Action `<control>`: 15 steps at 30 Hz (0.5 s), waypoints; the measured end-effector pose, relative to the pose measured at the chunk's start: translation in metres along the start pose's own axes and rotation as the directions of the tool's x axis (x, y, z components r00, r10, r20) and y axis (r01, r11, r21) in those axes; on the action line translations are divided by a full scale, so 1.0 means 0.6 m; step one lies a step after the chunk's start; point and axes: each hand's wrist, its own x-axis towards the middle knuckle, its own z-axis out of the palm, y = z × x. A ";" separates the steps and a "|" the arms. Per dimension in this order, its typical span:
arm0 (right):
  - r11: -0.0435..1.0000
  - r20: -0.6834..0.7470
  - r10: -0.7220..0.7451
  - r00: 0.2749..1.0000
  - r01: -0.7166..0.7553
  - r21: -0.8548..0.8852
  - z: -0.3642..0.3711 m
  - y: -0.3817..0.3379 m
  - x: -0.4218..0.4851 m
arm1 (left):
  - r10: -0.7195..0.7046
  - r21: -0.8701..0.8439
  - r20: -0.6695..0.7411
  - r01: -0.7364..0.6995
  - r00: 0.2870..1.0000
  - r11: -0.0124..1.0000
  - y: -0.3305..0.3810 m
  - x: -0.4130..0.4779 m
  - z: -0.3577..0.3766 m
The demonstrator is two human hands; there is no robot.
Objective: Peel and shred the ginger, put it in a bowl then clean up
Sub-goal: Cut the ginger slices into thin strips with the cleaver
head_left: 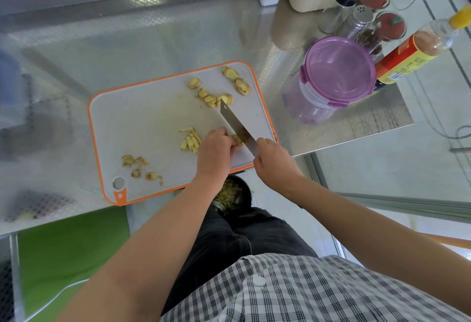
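A white cutting board (142, 118) with an orange rim lies on the steel counter. My left hand (215, 152) holds down a small stack of ginger slices (238, 140) near the board's front right corner. My right hand (274, 161) grips the handle of a cleaver (235, 124), whose blade stands against those slices. Ginger shreds (191, 141) lie just left of my left hand. Uncut ginger slices (216, 93) are spread over the far right of the board. Ginger peelings (139, 166) sit at the front left.
A purple-lidded plastic container (336, 72) stands right of the board, with a sauce bottle (413, 49), a metal shaker (356, 20) and spice jars behind it. A bin with scraps (230, 195) is on the floor below the counter edge.
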 end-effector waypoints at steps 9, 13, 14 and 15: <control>0.996 -0.074 -0.045 0.996 0.050 0.069 0.010 0.012 0.002 | -0.025 -0.012 0.009 0.025 1.000 1.000 -0.002 -0.001 0.003; 0.995 -0.065 -0.056 0.996 0.061 0.073 -0.002 0.012 0.002 | -0.026 -0.019 -0.006 0.026 1.000 0.999 -0.002 -0.002 0.003; 0.997 -0.044 -0.053 0.998 0.055 0.061 -0.006 0.011 0.003 | -0.021 -0.021 -0.009 0.021 1.000 1.000 -0.002 -0.002 0.003; 0.998 -0.028 -0.045 0.999 0.047 0.052 -0.008 0.011 0.004 | -0.016 -0.022 -0.012 0.016 1.000 1.000 -0.001 -0.003 0.003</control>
